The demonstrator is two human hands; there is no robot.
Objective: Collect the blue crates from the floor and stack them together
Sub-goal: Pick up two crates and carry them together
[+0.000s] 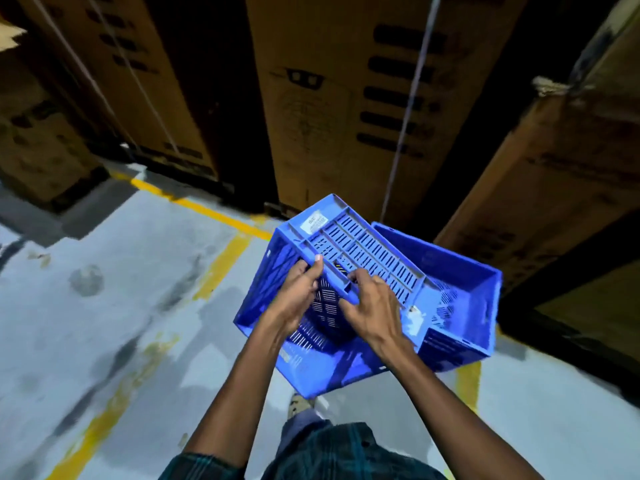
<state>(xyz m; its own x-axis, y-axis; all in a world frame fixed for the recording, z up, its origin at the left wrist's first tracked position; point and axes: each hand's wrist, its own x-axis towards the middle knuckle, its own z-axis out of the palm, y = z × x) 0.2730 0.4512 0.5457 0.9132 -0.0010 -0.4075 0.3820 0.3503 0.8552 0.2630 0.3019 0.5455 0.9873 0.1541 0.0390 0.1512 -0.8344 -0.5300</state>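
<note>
- Head view, centre frame: our left hand (pixel 298 299) and right hand (pixel 372 311) have fingers clenched on a tilted blue crate (pixel 346 244).
- Second crate (pixel 460 299) sits right, on the floor (pixel 121 289); we judge stacking unfinished.

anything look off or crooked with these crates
Yes: the crate gripped by the left hand and right hand is tipped on its side, slatted wall facing up. The second crate beside it sits skewed, not nested.
</note>
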